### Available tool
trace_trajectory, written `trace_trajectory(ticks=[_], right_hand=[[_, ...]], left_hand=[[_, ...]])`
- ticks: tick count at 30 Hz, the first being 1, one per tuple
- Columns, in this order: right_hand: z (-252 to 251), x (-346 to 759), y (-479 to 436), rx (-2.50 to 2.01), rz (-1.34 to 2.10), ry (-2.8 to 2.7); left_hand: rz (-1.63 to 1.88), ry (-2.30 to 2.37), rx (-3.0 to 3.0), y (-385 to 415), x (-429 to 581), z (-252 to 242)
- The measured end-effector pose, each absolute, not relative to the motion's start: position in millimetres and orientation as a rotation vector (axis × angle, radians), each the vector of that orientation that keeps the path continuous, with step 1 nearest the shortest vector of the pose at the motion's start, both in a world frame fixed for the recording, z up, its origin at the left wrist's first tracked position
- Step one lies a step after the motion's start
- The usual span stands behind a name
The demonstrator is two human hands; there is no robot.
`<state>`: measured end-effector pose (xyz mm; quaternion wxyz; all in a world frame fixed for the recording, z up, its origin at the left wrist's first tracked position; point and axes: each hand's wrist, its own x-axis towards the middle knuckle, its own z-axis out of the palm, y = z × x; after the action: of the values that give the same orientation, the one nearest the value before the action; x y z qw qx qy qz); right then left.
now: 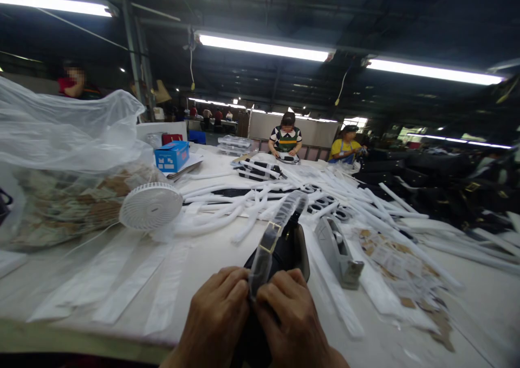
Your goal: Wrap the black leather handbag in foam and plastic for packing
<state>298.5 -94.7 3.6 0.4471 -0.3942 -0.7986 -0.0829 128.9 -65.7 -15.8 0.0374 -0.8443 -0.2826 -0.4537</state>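
Left hand [215, 316] and right hand [294, 319], wrists cut off by the lower edge, both pinch the plastic-sleeved buckled strap [271, 240] between them. The black item [293, 251] just beyond them is largely hidden. A tape dispenser [339, 254] stands to their right.

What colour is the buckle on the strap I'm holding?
The buckle on the strap is gold; head view shows it best.

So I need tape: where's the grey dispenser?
In the head view the dispenser sits right of centre on the white table, between the black bag and the paper tags.
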Motion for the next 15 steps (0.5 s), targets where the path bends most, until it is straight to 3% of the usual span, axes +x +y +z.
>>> trace_trajectory(ticks=[8,15], right_hand=[[1,299,-103,-0.942,-0.395,-2.122],[-37,293,-97,-0.884,-0.319,-2.159]], left_hand=[[-1.398,-0.939,-2.618,-76,117,-32],[-2.107,-1.642,-2.822,-64,137,17]])
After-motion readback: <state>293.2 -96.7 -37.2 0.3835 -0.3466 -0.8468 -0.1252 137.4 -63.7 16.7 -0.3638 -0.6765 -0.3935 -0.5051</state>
